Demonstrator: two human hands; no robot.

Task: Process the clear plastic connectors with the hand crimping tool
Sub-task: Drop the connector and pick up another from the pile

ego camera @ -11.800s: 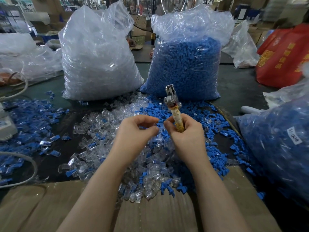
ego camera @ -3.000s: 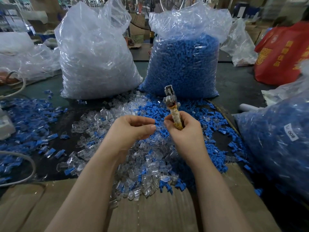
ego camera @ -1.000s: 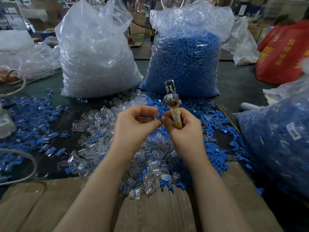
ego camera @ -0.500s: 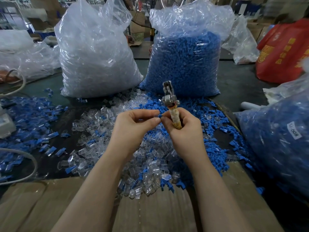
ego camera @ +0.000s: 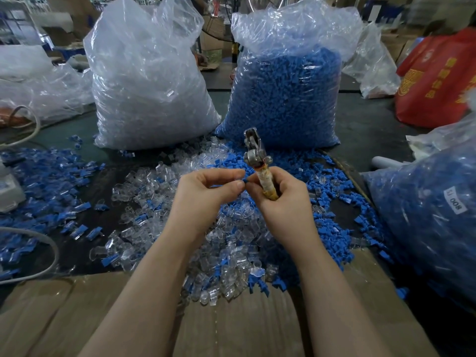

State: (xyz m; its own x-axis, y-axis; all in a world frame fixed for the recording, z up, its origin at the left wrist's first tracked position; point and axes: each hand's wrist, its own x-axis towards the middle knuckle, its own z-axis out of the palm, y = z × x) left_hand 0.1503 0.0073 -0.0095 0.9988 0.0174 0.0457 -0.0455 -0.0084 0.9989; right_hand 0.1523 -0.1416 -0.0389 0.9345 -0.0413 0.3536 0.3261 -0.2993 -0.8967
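Right hand grips the crimping tool upright, head up and tilted slightly left. Left hand pinches a small blue piece beside it, above the clear connectors piled on the surface.

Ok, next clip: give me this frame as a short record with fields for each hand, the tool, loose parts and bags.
left hand: pinching a small blue piece
right hand: gripping metal-headed hand crimping tool, head up
loose parts: mixed pile of clear plastic connectors and blue pieces
bags: clear-filled plastic bag, blue-filled plastic bag
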